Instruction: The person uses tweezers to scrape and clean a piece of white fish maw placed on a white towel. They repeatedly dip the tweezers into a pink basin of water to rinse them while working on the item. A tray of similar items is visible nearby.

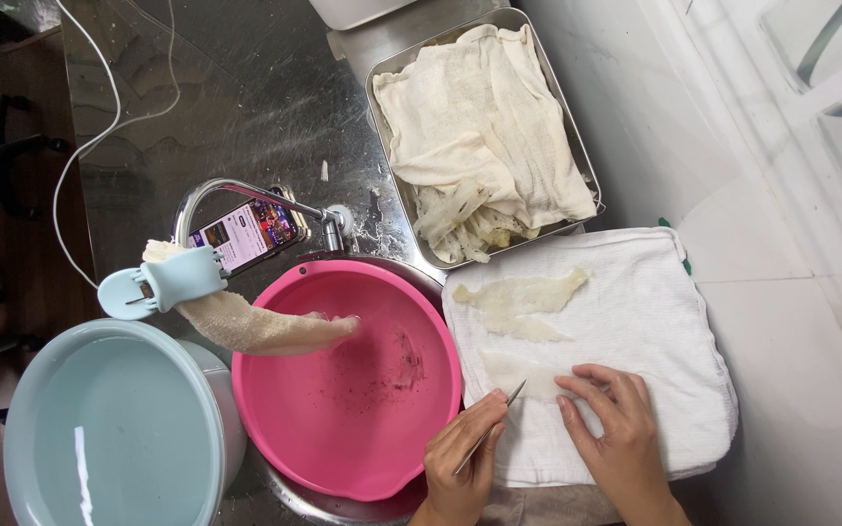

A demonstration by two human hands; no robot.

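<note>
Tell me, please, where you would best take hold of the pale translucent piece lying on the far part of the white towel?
Probably at the pointed right end of the pale piece, coming from the right. That tip lies flat and apart on the white towel, clear of the metal tray and pink basin.

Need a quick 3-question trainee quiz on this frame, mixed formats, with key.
1. True or false: the left hand holds metal tweezers whose tip meets the pale translucent piece on the white towel.
2. Which basin sits directly under the tap? A) pink basin B) light blue basin C) metal tray
3. Fill in: the right hand rests flat on the ____.

Key: 1 true; 2 A; 3 white towel.
</note>
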